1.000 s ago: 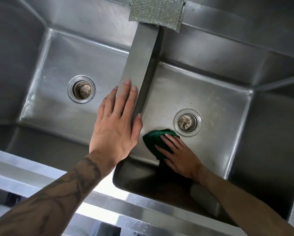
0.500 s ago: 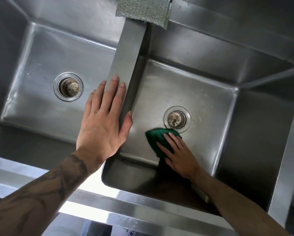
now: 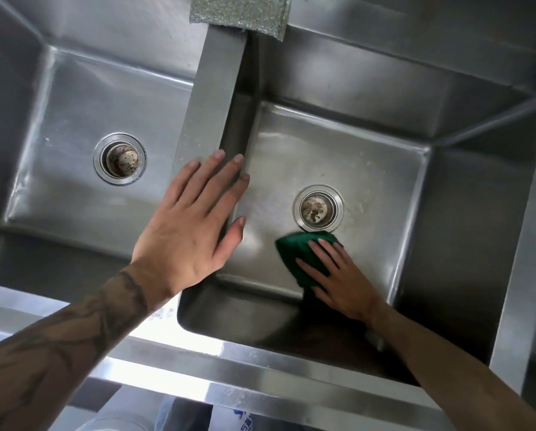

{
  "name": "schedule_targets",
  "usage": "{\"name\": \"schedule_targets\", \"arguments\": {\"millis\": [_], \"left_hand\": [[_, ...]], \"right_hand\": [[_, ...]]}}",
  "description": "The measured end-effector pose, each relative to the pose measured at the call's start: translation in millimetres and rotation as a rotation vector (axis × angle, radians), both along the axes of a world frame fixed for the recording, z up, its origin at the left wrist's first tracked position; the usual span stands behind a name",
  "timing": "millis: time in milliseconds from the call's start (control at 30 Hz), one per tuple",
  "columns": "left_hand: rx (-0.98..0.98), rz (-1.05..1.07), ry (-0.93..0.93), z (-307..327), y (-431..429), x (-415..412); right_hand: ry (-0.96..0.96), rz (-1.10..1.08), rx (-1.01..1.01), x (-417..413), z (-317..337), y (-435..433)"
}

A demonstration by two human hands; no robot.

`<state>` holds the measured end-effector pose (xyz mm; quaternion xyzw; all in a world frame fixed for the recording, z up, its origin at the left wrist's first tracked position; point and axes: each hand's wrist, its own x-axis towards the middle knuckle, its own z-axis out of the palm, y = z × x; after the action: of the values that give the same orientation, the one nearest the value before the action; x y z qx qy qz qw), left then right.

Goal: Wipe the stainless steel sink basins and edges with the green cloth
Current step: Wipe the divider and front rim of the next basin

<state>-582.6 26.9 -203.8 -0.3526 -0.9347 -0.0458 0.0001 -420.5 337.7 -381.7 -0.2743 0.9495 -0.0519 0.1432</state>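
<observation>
Your right hand [image 3: 338, 278], fingers spread flat, presses the green cloth [image 3: 294, 253] on the right basin [image 3: 369, 144] floor just beside the drain [image 3: 318, 207]; your left hand [image 3: 192, 225] rests straight-fingered on the divider [image 3: 210, 98] (press evenly, overlapping strokes into corners).

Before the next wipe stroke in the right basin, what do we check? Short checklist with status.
1. Green cloth flat under the right hand on the right basin floor: ok.
2. Left hand rests on the divider, apart from the cloth: ok.
3. Right drain strainer in place, beside the cloth's edge: ok.
4. Floor past the drain free of specks: not ok, specks show.
5. Scouring pad on the back ledge, out of the stroke: ok.
6. Left basin already wiped: cannot tell.
</observation>
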Motion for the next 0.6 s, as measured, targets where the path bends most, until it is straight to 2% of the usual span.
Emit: {"name": "schedule_targets", "arguments": {"millis": [100, 333, 500, 600], "left_hand": [[-0.007, -0.044, -0.011, -1, 1, -1], [-0.08, -0.012, -0.044, 1, 2, -4], [-0.06, -0.015, -0.038, 1, 4, -4], [-0.041, -0.013, -0.037, 0, 4, -4]], "right_hand": [[-0.018, -0.048, 0.03, 0, -1, -2], [0.007, -0.138, -0.124, -61, -8, -80], [0.009, -0.018, -0.077, -19, -8, -17], [-0.02, -0.055, -0.013, 2, -4, 9]]}}
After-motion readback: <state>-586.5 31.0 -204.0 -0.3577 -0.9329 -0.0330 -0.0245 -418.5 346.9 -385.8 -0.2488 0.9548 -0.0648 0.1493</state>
